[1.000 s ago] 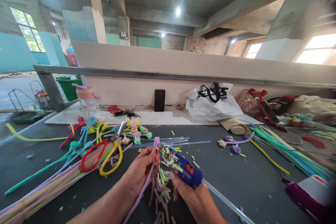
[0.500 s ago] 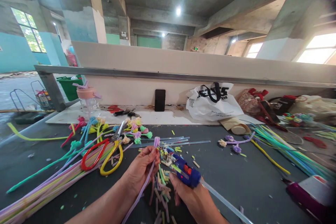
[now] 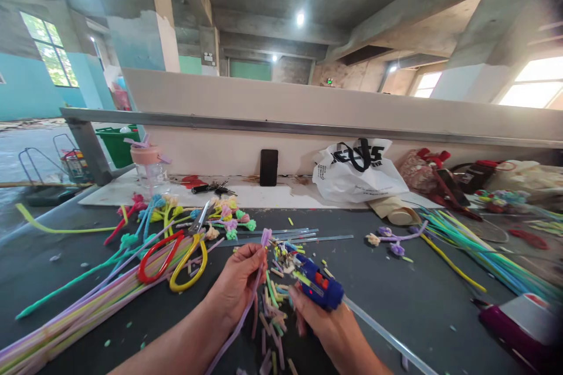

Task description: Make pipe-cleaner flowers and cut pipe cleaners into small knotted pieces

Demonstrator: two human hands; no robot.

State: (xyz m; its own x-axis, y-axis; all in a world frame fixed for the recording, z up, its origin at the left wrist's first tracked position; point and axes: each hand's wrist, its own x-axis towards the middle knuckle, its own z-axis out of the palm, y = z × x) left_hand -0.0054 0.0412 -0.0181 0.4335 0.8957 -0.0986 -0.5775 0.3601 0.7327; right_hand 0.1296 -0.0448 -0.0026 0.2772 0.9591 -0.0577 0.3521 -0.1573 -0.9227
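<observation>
Near the middle of the dark tabletop, my left hand (image 3: 241,275) pinches a purple fuzzy stem (image 3: 235,337), whose folded top end stands up above the fingertips. My right hand (image 3: 319,316) is wrapped round a blue glue gun (image 3: 320,281) with a red part and a long clear glue stick out of its back. The gun's nozzle points at the top of the purple stem, close to it; whether they touch I cannot tell. Short cut stem pieces (image 3: 273,328) lie scattered between and below the hands.
Scissors (image 3: 187,266) with red and yellow handles lie on long pastel stems (image 3: 65,328) at left. Fuzzy flowers (image 3: 229,217) and clear glue sticks (image 3: 325,238) lie behind the hands. A phone (image 3: 268,167), white bag (image 3: 358,173) and jar (image 3: 149,170) stand at the back.
The glue gun and my right hand have shifted slightly right and down. My left hand still holds the purple stem, its top slightly further right.
</observation>
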